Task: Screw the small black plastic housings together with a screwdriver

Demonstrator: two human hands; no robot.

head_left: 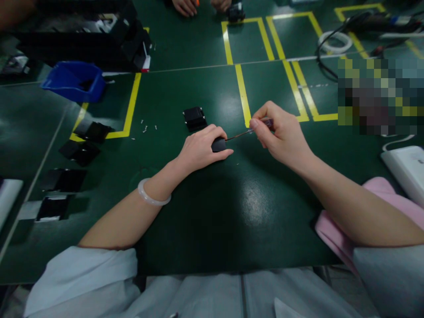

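On the green table, my left hand [204, 149] is closed around a small black part [218, 145], thumb on the near side and fingers on the far side. My right hand [280, 132] grips a screwdriver [241, 134] by its dark handle. The thin shaft points left, and its tip meets the right end of the black part. Just beyond my left hand lies another black part [194, 118] with small shiny spots at its corners. Several small screws [145, 129] are scattered to the left of it.
Several black parts [81, 152] line the left side, below a blue bin [75, 81] and black crates [82, 39]. Another person's hands [186, 6] are at the far edge. Cables and a white ring [334, 42] lie far right; pink cloth [334, 229] is near my right forearm.
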